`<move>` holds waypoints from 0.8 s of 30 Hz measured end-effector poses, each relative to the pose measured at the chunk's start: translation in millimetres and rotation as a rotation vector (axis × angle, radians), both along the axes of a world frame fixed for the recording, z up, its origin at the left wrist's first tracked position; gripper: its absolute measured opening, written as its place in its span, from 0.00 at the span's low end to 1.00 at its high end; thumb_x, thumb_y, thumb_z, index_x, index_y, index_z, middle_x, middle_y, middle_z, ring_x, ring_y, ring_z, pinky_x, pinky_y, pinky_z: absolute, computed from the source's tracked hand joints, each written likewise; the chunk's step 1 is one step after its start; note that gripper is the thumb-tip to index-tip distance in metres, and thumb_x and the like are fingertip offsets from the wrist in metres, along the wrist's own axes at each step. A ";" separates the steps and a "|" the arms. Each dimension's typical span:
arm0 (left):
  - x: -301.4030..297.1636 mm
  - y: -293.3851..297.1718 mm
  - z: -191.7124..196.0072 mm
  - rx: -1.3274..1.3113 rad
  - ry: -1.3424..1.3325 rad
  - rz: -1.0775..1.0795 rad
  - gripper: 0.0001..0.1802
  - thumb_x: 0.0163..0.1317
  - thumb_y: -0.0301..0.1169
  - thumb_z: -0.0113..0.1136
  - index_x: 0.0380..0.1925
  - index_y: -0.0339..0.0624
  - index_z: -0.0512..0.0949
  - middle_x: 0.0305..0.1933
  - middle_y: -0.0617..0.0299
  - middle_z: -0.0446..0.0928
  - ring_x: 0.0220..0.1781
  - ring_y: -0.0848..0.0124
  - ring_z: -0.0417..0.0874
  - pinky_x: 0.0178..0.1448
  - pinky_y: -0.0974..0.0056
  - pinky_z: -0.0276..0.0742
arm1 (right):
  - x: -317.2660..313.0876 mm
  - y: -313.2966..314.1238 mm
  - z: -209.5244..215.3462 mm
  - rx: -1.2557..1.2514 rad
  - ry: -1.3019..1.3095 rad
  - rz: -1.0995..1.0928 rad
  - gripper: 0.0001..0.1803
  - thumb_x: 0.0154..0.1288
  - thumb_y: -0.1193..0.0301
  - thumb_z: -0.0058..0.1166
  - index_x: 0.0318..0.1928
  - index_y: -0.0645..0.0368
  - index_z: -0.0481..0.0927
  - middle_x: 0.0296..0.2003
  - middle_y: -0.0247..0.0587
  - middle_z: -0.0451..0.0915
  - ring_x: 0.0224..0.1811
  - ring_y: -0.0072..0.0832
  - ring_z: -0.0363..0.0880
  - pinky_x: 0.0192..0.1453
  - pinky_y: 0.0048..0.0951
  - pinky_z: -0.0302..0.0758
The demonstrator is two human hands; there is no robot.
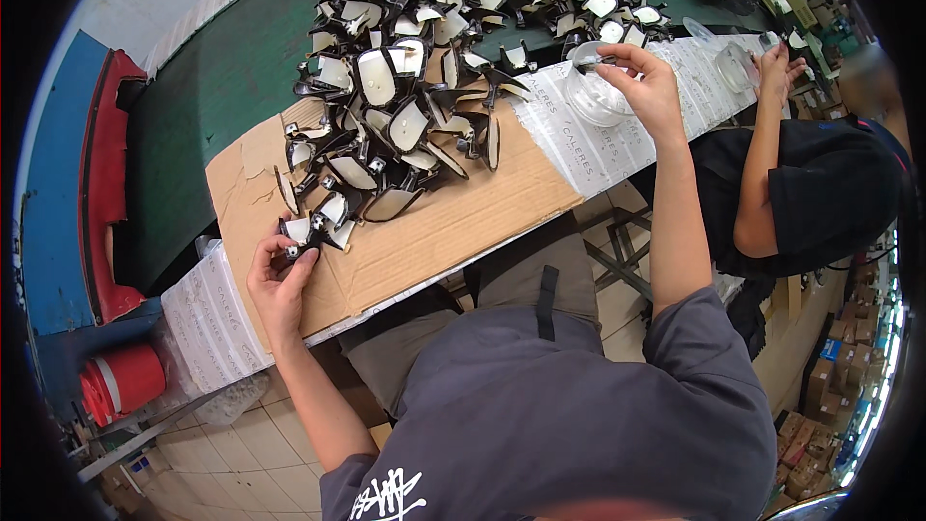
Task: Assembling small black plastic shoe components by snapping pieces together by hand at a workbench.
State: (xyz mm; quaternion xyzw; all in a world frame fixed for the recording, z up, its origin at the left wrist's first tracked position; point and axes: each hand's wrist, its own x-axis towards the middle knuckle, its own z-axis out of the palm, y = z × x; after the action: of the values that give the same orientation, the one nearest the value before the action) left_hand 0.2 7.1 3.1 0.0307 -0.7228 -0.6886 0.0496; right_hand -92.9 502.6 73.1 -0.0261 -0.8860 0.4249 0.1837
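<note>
Left hand (280, 280) pinching a small black-and-white piece (301, 232) at the near edge of the cardboard sheet (434, 232) on the surface (207, 318), just beside the heap of like pieces (405, 87). Right hand (644, 85) reaching farther along, fingers closing on a small dark part (588, 63) over a clear plastic tub (593, 96). Co-worker's hand (776, 68) working beyond.
</note>
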 end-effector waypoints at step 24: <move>22.4 29.5 15.7 0.175 0.110 -0.012 0.40 0.45 0.18 0.63 0.62 0.39 0.62 0.48 0.58 0.77 0.48 0.72 0.79 0.54 0.68 0.76 | 61.9 -107.2 21.4 -0.329 0.183 0.271 0.15 0.63 0.80 0.57 0.51 0.65 0.80 0.43 0.34 0.80 0.39 0.15 0.73 0.45 0.17 0.68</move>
State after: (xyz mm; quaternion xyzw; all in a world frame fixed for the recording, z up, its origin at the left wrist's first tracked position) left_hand 22.5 36.6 18.8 -0.0072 -0.6563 -0.7500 0.0820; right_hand -30.9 395.4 94.5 0.1021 -0.7798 0.5851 0.1979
